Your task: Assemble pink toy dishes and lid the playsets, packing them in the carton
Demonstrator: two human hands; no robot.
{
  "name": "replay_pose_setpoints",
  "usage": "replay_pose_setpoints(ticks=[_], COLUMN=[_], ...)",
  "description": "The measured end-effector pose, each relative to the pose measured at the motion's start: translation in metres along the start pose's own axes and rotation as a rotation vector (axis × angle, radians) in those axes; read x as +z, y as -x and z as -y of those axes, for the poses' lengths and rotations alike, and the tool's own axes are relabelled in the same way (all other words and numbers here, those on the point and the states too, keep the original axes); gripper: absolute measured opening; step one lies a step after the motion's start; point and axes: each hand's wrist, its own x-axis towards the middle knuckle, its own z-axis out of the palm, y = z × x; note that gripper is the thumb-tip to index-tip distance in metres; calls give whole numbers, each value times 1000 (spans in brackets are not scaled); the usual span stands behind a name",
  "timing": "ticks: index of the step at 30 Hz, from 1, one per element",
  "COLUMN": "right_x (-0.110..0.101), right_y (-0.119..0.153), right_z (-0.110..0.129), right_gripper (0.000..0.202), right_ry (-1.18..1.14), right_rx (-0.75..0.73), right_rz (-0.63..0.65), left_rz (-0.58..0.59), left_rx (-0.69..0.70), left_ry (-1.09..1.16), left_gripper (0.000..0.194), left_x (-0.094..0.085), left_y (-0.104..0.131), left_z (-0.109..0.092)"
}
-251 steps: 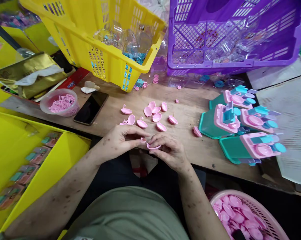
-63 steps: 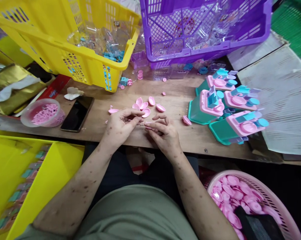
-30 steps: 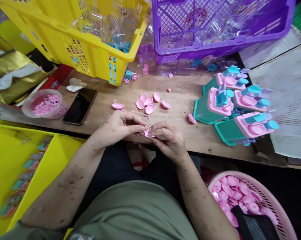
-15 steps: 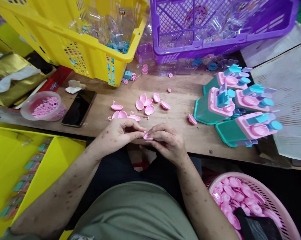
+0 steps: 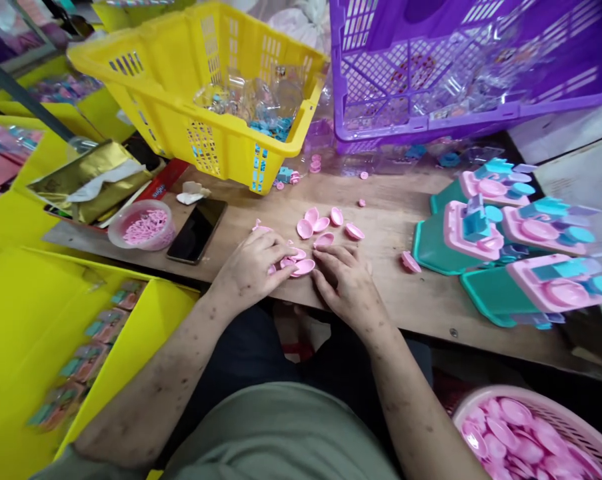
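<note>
My left hand [image 5: 251, 268] rests low over the near cluster of small pink oval cups, thumb and fingers closing around pink pieces. One pink oval cup [image 5: 305, 267] lies at its thumb tip; other pieces are partly hidden under the fingers. My right hand [image 5: 348, 283] is open on the tabletop, thumb apart from the bent fingers. Its fingertips reach a pink oval cup [image 5: 324, 240]. Just beyond lie several more cups, among them a pink cup [image 5: 305, 229] and another pink cup [image 5: 354, 231]. A cup with a thin hook [image 5: 262, 228] shows behind my left hand.
A tub of small pink hooks [image 5: 145, 225] and a phone [image 5: 197, 231] sit left. Behind stand a yellow basket [image 5: 181, 107] and a purple basket [image 5: 461, 123]. Several green-and-pink toy units [image 5: 438, 243] stand right. A pink basket of parts [image 5: 473, 400] is low right.
My hands, which met over a small pink cup, have parted and come down on the table among the pink cups. The camera view has shifted, so the scene sits further right and lower.
</note>
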Motion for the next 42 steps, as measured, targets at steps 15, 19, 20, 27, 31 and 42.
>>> replay_pose_setpoints(ticks=[15,19,20,27,31,42], right_x=[-1,-1,-2,-15,-28,-37], right_y=[3,0,-2,-15,-2,27], right_z=[-6,-8,-9,-13,4,55], right_gripper=[16,15,15,20,11,31], right_ry=[-78,-73,-70,-86,-397,-835], right_rx=[54,154,179,219,231,406], right_rz=[-127,-103,-78,-21,-123,-143], left_rz=[167,63,31,-38,-83,-108], left_rx=[-174,-199,-185,-504,-595,-434], left_ry=[-64,153,202,743,871,725], left_gripper=[8,19,21,29,30,16], left_x=[13,-4,-8,-15,-4,16], left_y=[-86,-71,-67,-19,5,27], left_z=[40,26,20,-24,-42,-70])
